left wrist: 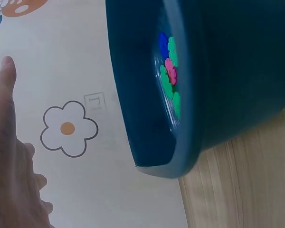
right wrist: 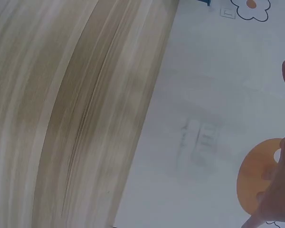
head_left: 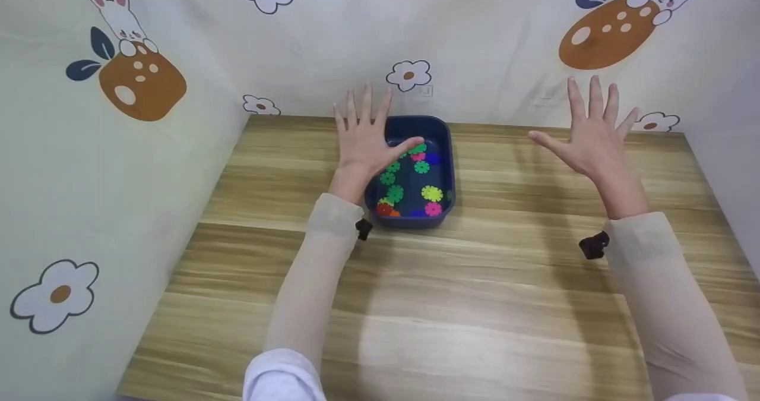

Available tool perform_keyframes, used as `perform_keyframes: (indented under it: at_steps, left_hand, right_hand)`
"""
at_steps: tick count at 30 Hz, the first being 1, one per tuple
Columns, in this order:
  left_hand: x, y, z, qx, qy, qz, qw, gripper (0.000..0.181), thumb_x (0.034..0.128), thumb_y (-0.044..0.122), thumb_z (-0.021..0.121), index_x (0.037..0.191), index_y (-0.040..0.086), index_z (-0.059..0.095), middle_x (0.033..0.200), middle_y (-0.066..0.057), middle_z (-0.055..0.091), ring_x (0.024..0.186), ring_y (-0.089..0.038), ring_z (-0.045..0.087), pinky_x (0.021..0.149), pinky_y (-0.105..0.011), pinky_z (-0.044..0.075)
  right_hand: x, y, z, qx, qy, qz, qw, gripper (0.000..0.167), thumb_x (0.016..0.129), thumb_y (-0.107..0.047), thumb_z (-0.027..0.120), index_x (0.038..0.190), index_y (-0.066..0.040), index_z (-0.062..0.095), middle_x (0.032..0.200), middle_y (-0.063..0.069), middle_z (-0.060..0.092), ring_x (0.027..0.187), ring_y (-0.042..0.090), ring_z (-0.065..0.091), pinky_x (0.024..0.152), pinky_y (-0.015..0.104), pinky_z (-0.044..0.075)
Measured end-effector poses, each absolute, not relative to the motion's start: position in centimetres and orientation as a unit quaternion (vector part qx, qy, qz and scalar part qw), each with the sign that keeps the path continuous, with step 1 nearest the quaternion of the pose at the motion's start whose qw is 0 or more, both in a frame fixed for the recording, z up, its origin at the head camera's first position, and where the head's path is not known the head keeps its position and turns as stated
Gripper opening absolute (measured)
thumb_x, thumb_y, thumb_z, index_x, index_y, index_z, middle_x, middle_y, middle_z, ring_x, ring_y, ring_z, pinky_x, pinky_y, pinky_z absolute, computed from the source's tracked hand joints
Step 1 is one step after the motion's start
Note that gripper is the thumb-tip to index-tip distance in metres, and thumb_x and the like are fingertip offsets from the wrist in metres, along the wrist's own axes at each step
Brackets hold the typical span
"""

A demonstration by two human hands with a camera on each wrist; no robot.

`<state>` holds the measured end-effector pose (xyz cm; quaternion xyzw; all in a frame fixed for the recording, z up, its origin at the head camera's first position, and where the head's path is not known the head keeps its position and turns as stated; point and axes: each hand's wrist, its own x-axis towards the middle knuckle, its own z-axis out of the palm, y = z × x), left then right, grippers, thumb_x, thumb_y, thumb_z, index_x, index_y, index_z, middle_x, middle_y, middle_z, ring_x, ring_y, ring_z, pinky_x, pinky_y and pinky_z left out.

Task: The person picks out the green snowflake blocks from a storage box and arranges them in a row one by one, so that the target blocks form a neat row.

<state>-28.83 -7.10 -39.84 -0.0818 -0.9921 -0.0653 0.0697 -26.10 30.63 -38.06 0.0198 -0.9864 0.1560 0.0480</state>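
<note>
With fingers spread wide, my left hand is held up over the left side of a dark blue basin and holds nothing. In the basin lie several small notched plastic discs: green ones, a yellow one, pink ones, and red, orange and blue ones. The left wrist view shows the basin's side close up beside my left hand. My right hand, also spread and holding nothing, hovers to the right, apart from the basin. Part of it appears in the right wrist view.
The basin stands on a wood-grain table, near its back edge. A pale cloth printed with flowers, rabbits and orange fruit surrounds the table at the back and sides. A small black device is strapped at each wrist.
</note>
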Motion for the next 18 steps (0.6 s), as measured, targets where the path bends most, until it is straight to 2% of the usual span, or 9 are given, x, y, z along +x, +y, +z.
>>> perform_keyframes:
  at_steps: [8, 18]
  left_hand:
    - [-28.4, -7.3, -40.0, -0.081, -0.990, -0.087, 0.072, 0.111, 0.0759, 0.095, 0.033, 0.161, 0.033, -0.003, 0.170, -0.007, -0.009, 0.155, -0.037, -0.012, 0.123, -0.061, -0.010]
    - [-27.6, -7.5, -40.6, -0.087, -0.989, -0.092, 0.078, 0.109, 0.0780, 0.093, 0.031, 0.161, 0.032, -0.005, 0.170, -0.003, -0.008, 0.157, -0.034, -0.009, 0.124, -0.060, -0.007]
  right_hand:
    - [-26.4, 29.9, -38.7, 0.023, -0.981, 0.179, 0.069, 0.111, 0.083, -0.081, 0.051, 0.161, -0.028, -0.009, 0.168, 0.012, -0.015, 0.153, 0.042, -0.017, 0.107, 0.082, -0.014]
    - [-26.4, 29.1, -39.8, 0.026, -0.974, 0.208, 0.083, 0.111, 0.084, -0.078, 0.053, 0.161, -0.023, -0.005, 0.169, 0.014, -0.006, 0.155, 0.041, -0.010, 0.113, 0.077, -0.010]
